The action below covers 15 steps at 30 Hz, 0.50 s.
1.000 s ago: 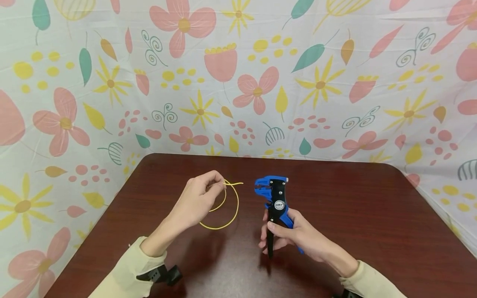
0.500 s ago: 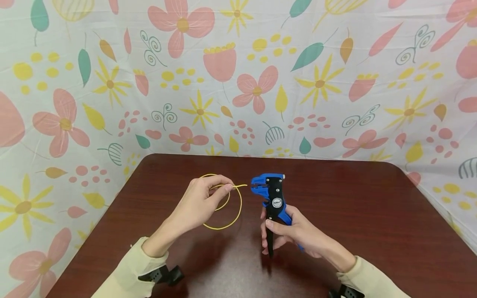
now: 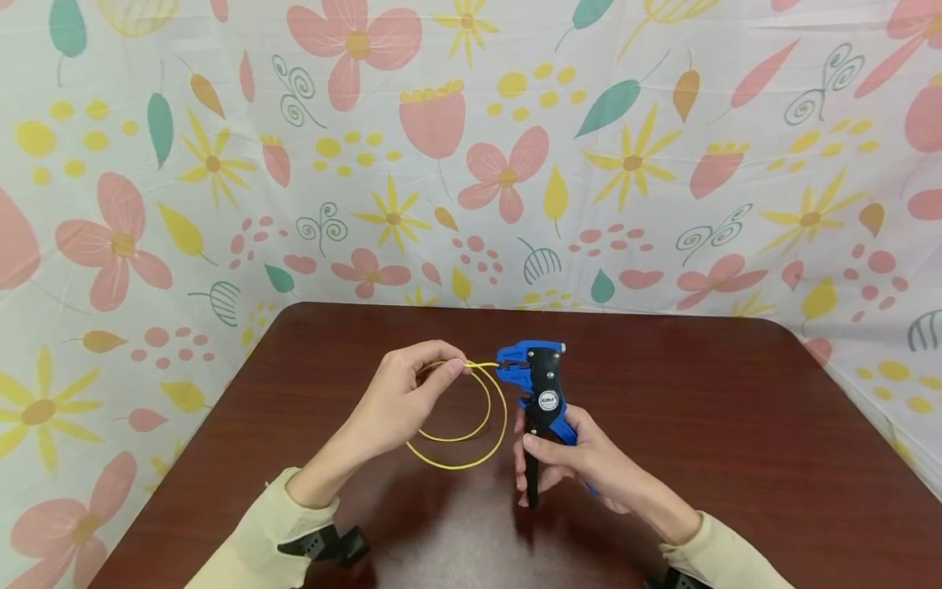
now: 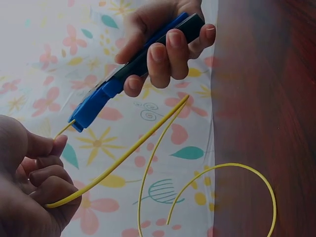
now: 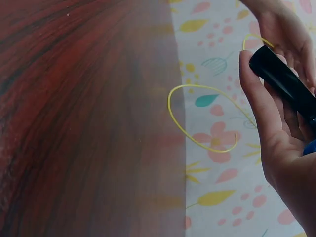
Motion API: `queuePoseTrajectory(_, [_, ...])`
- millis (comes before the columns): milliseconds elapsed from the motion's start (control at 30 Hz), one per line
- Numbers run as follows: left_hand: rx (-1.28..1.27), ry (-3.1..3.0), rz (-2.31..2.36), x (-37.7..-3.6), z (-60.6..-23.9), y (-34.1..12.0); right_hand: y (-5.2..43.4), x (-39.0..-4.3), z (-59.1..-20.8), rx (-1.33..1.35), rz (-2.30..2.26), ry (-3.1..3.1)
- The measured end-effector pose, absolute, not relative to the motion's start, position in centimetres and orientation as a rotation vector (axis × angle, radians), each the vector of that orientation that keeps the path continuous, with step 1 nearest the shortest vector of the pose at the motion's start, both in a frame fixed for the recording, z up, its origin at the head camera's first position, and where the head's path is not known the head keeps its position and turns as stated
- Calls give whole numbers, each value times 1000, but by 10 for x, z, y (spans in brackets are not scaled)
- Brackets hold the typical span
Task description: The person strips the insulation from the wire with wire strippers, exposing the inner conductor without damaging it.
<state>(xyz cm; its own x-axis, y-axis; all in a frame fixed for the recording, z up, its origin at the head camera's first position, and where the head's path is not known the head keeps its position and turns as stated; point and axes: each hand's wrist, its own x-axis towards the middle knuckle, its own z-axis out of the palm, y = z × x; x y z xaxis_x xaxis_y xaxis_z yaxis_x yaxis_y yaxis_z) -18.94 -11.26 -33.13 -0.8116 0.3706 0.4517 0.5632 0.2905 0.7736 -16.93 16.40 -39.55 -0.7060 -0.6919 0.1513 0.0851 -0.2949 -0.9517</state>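
Wire [image 3: 471,425], thin and yellow, hangs in loose coils above the table [image 3: 736,425], its free end reaching right to the stripper [image 3: 540,393] head. The tip lies at or just inside the blue jaws; whether they bite on it cannot be told. The left hand [image 3: 405,397] pinches the wire near that end between thumb and forefinger, the other fingers curled beneath, as the left wrist view shows [image 4: 34,182]. From there the wire [image 4: 148,163] runs up toward the stripper [image 4: 138,69] and loops down over the table edge. The right hand [image 3: 574,462] grips the stripper's black and blue handles, fingers wrapped round them, the tool upright with its head pointing left. In the right wrist view the fingers [image 5: 261,108] close round the black handle. Floral cloth [image 3: 221,164] covers the walls behind and beside the dark red-brown table.
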Motion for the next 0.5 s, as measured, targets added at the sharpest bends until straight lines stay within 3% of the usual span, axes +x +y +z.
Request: queuePoseTrajectory(500, [-900,-2323,-1591,-188,-332,-111,155,-165,-391,-814,-2072,1511])
